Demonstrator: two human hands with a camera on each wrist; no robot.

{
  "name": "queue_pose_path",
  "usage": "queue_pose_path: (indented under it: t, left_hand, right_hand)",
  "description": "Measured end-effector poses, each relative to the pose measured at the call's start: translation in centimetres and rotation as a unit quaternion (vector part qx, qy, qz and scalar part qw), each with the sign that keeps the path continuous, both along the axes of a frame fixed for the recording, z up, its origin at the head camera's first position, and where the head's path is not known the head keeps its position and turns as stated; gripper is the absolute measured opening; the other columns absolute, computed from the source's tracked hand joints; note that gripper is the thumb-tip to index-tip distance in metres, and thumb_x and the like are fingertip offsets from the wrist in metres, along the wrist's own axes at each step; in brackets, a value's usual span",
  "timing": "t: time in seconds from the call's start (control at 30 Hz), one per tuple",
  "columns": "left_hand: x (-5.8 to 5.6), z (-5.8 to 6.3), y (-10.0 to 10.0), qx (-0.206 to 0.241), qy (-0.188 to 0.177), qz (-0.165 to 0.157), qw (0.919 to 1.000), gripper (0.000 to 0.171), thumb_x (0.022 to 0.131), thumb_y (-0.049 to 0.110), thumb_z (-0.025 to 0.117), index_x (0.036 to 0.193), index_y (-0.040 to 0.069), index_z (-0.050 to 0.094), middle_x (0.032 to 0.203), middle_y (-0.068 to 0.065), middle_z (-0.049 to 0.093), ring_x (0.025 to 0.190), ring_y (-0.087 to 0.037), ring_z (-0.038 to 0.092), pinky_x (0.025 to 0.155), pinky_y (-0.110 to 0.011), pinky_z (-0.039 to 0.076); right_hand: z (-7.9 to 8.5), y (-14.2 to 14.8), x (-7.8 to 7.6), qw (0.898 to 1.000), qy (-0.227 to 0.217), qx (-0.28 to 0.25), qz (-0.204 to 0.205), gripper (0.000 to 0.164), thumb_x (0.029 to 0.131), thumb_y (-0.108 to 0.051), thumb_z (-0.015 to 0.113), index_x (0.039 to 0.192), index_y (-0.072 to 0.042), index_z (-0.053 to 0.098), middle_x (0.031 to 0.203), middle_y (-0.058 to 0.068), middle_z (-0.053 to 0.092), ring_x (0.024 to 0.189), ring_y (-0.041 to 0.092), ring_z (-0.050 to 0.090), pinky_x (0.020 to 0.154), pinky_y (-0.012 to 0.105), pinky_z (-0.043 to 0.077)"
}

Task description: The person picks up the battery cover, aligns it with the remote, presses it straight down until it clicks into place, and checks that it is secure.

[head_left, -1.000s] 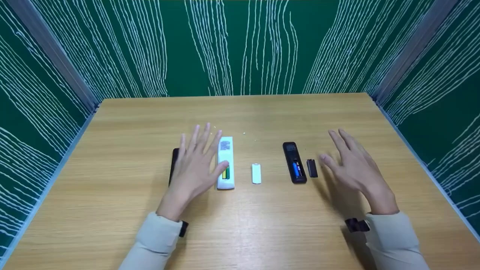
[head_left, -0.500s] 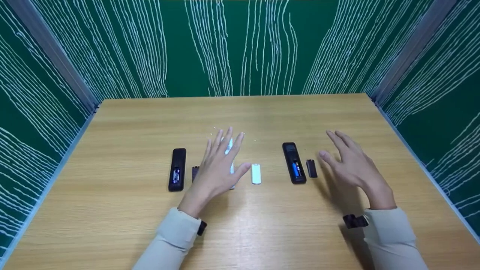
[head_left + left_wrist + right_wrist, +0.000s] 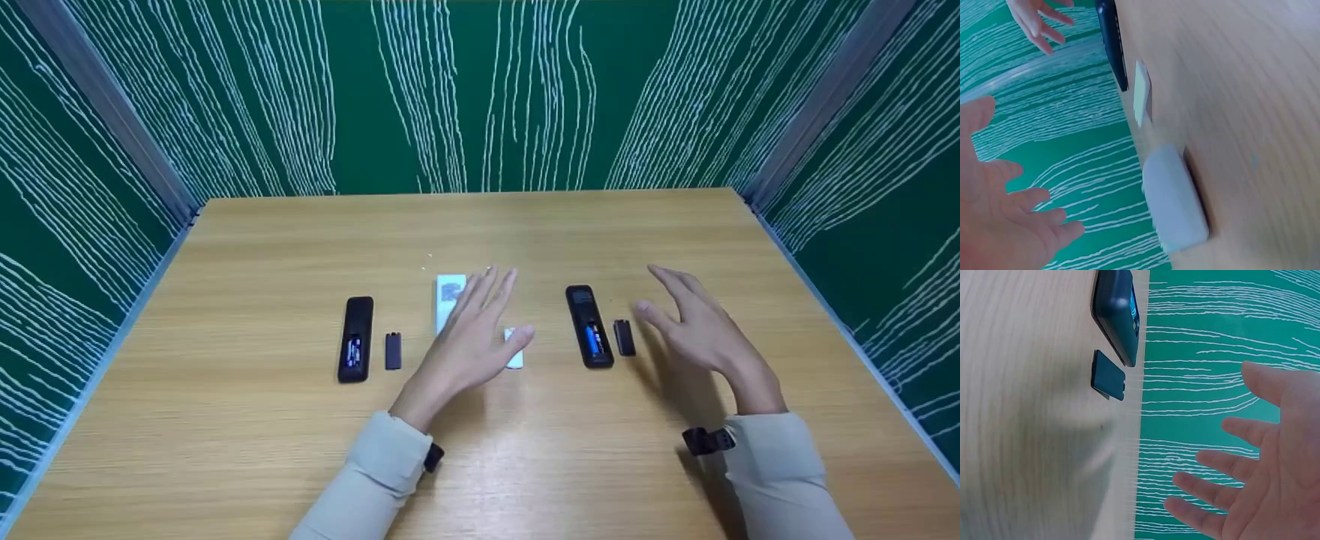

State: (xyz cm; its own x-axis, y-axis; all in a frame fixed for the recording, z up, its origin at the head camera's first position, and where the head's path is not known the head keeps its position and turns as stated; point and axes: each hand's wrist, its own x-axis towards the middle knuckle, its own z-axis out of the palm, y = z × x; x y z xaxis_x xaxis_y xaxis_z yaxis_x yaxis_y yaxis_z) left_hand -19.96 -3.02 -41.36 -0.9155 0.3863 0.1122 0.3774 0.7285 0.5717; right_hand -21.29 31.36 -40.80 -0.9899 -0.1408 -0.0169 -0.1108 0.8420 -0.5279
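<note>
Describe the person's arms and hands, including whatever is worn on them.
The left sleeve and right sleeve are long, pale grey and plain, with broad cuffs. A small black item sticks out at the left wrist and another at the right wrist. The left hand and right hand wear no gloves.

A wood-grained worktop [image 3: 480, 232] is backed by a green wall [image 3: 352, 97], which is streaked with wavy white lines. Similarly lined green panels [image 3: 52, 187] are set at either side, with greyish posts [image 3: 109, 105] placed at the corners. Tiny white specks [image 3: 430, 256] are scattered on the wood.
</note>
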Motion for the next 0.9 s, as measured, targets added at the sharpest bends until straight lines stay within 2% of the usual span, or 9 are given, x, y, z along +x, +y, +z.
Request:
queue_pose_path:
  t: [0.13,0.33,0.47,0.63,0.9]
  left_hand:
    - [-0.2,-0.3,0.9,0.026,-0.012,-0.007,0.9996,0.082,0.106,0.062,0.048,0.172,0.031,0.009,0.179,0.001,0.004,0.165,-0.024,-0.001,0.130,-0.059,0.015]
    - [-0.4,-0.6,2.3,0.064,-0.037,-0.009,0.9972,0.082,0.105,0.059,0.051,0.172,0.032,0.011,0.179,0.001,0.009,0.165,-0.025,0.006,0.130,-0.056,0.016]
    - [-0.6,-0.8,3.1,0.093,-0.047,-0.011,0.9946,0.081,0.105,0.054,0.054,0.172,0.031,0.013,0.178,0.000,0.012,0.164,-0.026,0.011,0.130,-0.057,0.019]
    - [-0.7,-0.8,4.2,0.122,-0.062,0.006,0.9905,0.079,0.105,0.047,0.059,0.171,0.028,0.020,0.177,-0.002,0.020,0.162,-0.028,0.019,0.129,-0.056,0.022]
    - [-0.5,-1.2,6.0,0.150,-0.097,0.021,0.9837,0.077,0.104,0.047,0.059,0.170,0.024,0.027,0.175,-0.005,0.027,0.159,-0.030,0.028,0.127,-0.057,0.028]
  right_hand:
    - [-0.3,0.1,-0.3,1.000,-0.011,-0.015,-0.002,0.088,0.105,-0.069,0.045,0.172,-0.019,0.016,0.174,0.026,0.015,0.155,0.058,0.019,0.114,0.085,0.019]
    - [-0.6,0.1,-0.7,0.999,-0.019,-0.032,-0.003,0.088,0.105,-0.069,0.044,0.172,-0.018,0.018,0.172,0.027,0.020,0.149,0.056,0.033,0.111,0.081,0.032]
    - [-0.9,-0.1,-0.8,0.999,-0.021,-0.044,-0.002,0.086,0.106,-0.067,0.045,0.171,-0.016,0.022,0.170,0.027,0.026,0.148,0.053,0.036,0.111,0.078,0.037]
    - [-1.2,-0.3,-1.0,0.998,-0.024,-0.053,0.004,0.083,0.106,-0.065,0.047,0.169,-0.014,0.028,0.168,0.026,0.032,0.145,0.052,0.041,0.110,0.074,0.041]
    - [-1.3,-0.1,-1.3,0.998,-0.023,-0.063,0.011,0.082,0.106,-0.063,0.050,0.166,-0.010,0.034,0.166,0.027,0.036,0.142,0.052,0.044,0.109,0.072,0.044]
